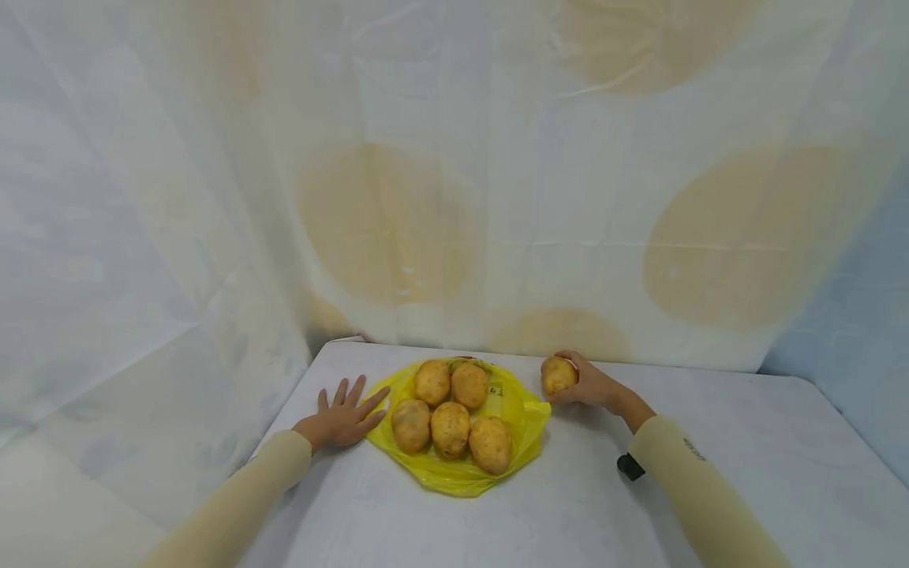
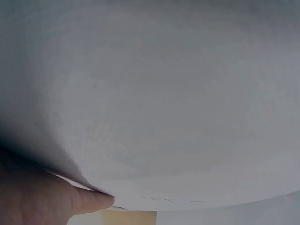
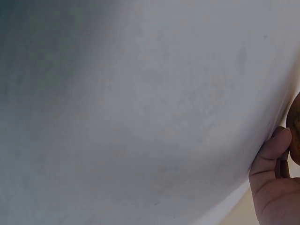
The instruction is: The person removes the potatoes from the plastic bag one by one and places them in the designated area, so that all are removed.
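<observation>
Several potatoes [image 1: 450, 430] lie grouped on a crumpled yellow plastic bag [image 1: 525, 442] in the head view. To the right of the bag, my right hand [image 1: 586, 385] grips a single potato [image 1: 559, 375] near the table's back edge. In the right wrist view the thumb and fingers of the right hand [image 3: 276, 187] hold that potato [image 3: 294, 129] at the frame's right edge. My left hand [image 1: 344, 418] rests flat with its fingers spread, fingertips on the bag's left edge. Only part of the left hand [image 2: 51, 201] shows in the left wrist view.
The white-covered table [image 1: 398, 528] reaches back to a pale curtain [image 1: 540, 197] with large beige spots. More pale sheeting [image 1: 92, 276] hangs along the left side. A small black device [image 1: 630, 466] sits at the right wrist.
</observation>
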### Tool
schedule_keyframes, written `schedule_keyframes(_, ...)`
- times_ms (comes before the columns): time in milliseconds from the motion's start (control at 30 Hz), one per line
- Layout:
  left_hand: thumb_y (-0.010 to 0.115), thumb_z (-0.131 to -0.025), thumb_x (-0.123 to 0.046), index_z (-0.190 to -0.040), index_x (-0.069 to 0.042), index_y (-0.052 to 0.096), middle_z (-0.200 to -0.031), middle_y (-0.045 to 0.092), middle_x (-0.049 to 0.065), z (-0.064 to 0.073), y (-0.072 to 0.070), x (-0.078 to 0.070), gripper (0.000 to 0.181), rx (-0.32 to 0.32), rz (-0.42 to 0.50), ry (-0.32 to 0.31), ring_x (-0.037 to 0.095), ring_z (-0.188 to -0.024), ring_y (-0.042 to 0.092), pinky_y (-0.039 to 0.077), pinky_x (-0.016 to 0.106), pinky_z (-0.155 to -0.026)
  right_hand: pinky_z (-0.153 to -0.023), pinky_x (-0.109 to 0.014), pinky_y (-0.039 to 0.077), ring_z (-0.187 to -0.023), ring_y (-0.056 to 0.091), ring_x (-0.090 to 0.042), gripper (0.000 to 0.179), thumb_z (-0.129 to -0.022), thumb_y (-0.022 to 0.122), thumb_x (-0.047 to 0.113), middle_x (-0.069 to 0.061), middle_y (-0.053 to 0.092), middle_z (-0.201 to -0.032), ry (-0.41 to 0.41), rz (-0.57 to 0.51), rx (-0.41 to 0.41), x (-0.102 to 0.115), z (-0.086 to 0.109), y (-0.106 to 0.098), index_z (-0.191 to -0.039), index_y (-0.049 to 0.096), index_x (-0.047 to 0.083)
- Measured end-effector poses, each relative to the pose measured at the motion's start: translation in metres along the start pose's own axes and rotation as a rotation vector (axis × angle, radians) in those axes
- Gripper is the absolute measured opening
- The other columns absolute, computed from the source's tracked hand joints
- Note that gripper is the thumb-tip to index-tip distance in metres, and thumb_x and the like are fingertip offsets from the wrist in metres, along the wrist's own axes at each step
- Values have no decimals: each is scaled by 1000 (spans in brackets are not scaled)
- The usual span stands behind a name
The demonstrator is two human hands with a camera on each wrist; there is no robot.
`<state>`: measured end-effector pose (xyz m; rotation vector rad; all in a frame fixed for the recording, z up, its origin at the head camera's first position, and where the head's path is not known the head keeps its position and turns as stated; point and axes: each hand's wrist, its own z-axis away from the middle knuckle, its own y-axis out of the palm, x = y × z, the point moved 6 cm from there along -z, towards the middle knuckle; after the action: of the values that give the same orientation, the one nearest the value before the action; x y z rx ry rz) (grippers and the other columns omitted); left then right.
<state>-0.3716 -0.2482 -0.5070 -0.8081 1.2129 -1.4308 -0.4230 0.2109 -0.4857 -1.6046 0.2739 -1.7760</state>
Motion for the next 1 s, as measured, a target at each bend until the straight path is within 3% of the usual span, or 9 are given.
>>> schedule_keyframes(333, 25, -101, -65, -158, -36, 17, -166, 0, 21, 2, -1, -3, 65, 3, 7, -1, 52, -149, -1, -5, 77, -108, -95, -45, 46, -115, 53, -30, 99, -78, 84, 40, -21, 47, -139, 5, 45, -12, 1, 0, 2, -153, 24, 13)
schedule_keyframes(600, 28, -102, -62, -158, -34, 18, -166, 0, 21, 4, -4, -4, 63, 0, 12, 0, 53, -149, -1, -5, 78, -108, -94, -48, 46, -117, 52, -36, 109, -78, 82, 41, -30, 41, -142, 0, 31, 26, 8, 5, 1, -158, 11, 19)
schedule_keyframes(800, 26, -101, -65, -158, -36, 18, -166, 1, 21, 3, -3, -3, 65, 2, -2, -6, 52, -149, 0, -4, 77, -108, -95, -48, 44, -119, 49, -34, 99, -80, 80, 41, -23, 36, -150, 3, 54, 67, 6, 3, 3, -157, 21, 23)
schedule_keyframes(1000, 27, -101, -63, -158, -36, 18, -166, 0, 21, 3, -3, -3, 64, 4, 11, -8, 52, -149, -1, -5, 77, -108, -95, -48, 45, -119, 49, -33, 96, -78, 82, 43, -21, 41, -147, 7, 79, 25, 3, 2, 2, -153, 27, 18)
